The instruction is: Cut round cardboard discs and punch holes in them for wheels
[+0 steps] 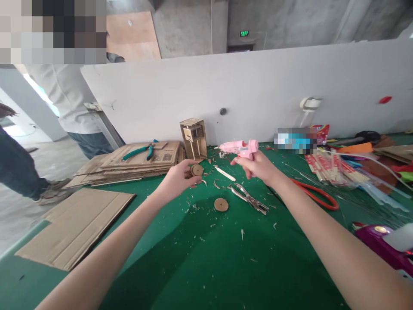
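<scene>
My left hand (177, 180) is closed round a small cardboard disc (197, 170) with a hole in its middle; there may be more than one disc stacked there. My right hand (260, 167) grips a pink hot glue gun (238, 148), its nozzle pointing left. Another cardboard disc (221, 205) lies flat on the green table between my arms. Behind my left hand stands a small upright cardboard box (194, 138) with wooden sticks inside. A white-handled craft knife (225, 173) and metal pliers (248, 199) lie near the glue gun.
Cardboard sheets (138, 157) are stacked at left, with teal-handled pliers (138, 153) on top. A loose cardboard piece (80, 224) lies nearer. Red-handled scissors (318, 196), packs of sticks (335, 170) and a purple device (383, 245) sit at right. A person (69, 99) stands beyond the partition's left end.
</scene>
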A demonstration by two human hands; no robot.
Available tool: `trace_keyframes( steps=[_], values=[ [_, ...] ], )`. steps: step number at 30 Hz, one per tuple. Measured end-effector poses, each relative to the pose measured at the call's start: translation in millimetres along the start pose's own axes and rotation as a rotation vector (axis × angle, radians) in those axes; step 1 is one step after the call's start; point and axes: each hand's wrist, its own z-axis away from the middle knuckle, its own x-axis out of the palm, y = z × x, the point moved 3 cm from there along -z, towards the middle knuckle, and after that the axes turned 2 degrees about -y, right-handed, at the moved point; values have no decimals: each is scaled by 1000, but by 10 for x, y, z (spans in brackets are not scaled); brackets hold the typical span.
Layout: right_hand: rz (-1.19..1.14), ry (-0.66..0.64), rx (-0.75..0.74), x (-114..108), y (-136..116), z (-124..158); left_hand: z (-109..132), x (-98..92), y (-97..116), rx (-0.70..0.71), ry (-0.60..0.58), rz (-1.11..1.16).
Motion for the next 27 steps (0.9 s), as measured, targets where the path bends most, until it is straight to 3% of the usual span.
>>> trace_keyframes(
  steps=[3,7,16,27],
  values=[
    [-12,-132,-97,13,-271,93,-14,-30,-8,13,49,-20],
    [100,-194,-130,95,-453,160,-28,-38,-5,12,39,-40],
    [275,-175,-119,168,-532,197,-5,-22,40,62,29,-37],
    [281,-183,-135,202,-544,200,4,1,72,25,45,-11]
  ],
)
